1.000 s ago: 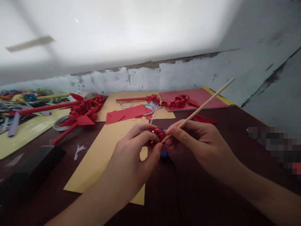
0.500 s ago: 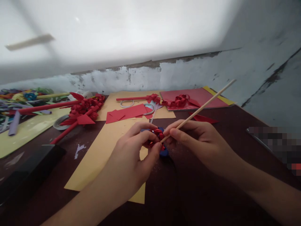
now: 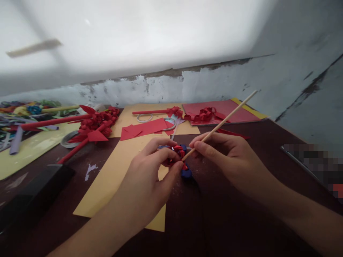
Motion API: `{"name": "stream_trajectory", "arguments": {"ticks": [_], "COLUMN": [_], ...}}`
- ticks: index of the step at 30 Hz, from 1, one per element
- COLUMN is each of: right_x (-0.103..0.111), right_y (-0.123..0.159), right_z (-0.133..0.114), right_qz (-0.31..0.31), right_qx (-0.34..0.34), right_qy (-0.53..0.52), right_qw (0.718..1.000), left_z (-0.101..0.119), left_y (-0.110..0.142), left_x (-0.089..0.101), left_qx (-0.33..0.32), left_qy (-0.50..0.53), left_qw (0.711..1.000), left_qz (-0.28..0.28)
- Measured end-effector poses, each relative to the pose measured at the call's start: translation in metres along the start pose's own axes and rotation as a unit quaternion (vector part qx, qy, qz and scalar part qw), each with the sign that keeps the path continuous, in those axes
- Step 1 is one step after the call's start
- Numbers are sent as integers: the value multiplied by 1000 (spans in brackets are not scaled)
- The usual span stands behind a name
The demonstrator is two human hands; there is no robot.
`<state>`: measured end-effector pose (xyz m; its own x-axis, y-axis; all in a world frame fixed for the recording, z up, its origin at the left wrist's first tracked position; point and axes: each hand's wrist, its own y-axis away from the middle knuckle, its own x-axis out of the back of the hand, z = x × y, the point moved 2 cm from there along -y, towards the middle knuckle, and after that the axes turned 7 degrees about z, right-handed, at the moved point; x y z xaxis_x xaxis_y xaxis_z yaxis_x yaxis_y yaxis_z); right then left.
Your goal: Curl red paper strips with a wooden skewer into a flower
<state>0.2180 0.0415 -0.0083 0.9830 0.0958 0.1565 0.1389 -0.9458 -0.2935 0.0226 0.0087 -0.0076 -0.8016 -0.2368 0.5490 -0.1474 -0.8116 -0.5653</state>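
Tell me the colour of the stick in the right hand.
The stick is plain pale tan, showing best in the head view.

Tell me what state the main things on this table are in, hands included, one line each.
Left hand: pinching the small red paper piece.
Right hand: pinching the wooden stick.
Wooden stick: tilted, lower tip at the paper piece.
Small red paper piece: partly hidden, exact shape unclear.
Blue thing: partly hidden, state unclear.
Red paper bunch: lying down, stems toward the left.
Long tan sheet: flat, unfolded.
Black box: open or closed unclear.
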Motion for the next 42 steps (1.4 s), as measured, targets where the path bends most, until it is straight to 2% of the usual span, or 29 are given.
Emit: {"name": "stream_trajectory", "arguments": {"ticks": [9,23,31,42], "right_x": [1,1,0,0], "right_y": [1,3,2,2], "right_z": [-5,-2,-2,-5], "right_qz": [-28,-62,-39,-38], "right_qx": [47,43,21,17], "right_qy": [-15,-11,-6,7], "right_qw": [998,997,999,999], "left_z": [1,2,2,1], "left_y": [-1,-2,-2,-2], "left_x": [1,2,2,3], "left_qx": [-8,-5,23,25], "left_qy": [3,3,25,11], "left_qw": [1000,1000,999,1000], "left_qz": [2,-6,6,10]}}
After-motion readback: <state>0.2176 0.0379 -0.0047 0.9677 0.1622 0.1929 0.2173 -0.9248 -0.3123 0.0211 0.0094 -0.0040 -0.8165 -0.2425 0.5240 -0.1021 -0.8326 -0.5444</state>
